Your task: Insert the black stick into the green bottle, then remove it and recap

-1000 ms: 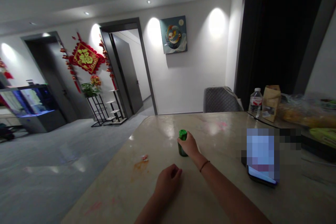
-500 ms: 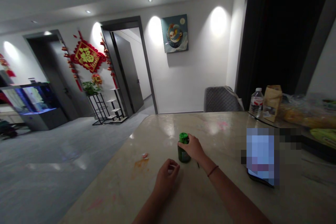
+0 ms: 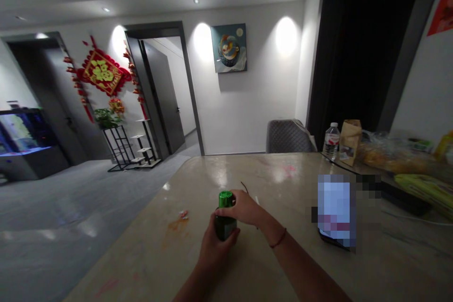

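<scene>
A small green bottle [image 3: 225, 199] with a crinkled, shiny green top is upright at the middle of the table [image 3: 283, 264]. My left hand [image 3: 213, 246] wraps round its lower body from the left, thumb at the front. From the right, my right hand [image 3: 247, 208] curls its fingers round the upper part, just below the green top. Both palms hide much of the bottle's sides. Past my right hand lies a thin dark strand [image 3: 244, 186], partly covered by the hand.
On the right a lit phone [image 3: 334, 212], its screen blurred, leans upright. Behind it are a water bottle [image 3: 331, 142], a brown paper bag [image 3: 349, 144] and plastic-wrapped food [image 3: 392, 151]. A crumpled scrap [image 3: 183, 214] and an orange stain lie on the left. A grey chair [image 3: 288, 137] stands beyond.
My left hand has closed round the bottle's lower body. The bottle has come nearer and to the left, my right hand still on it. The view has turned slightly right.
</scene>
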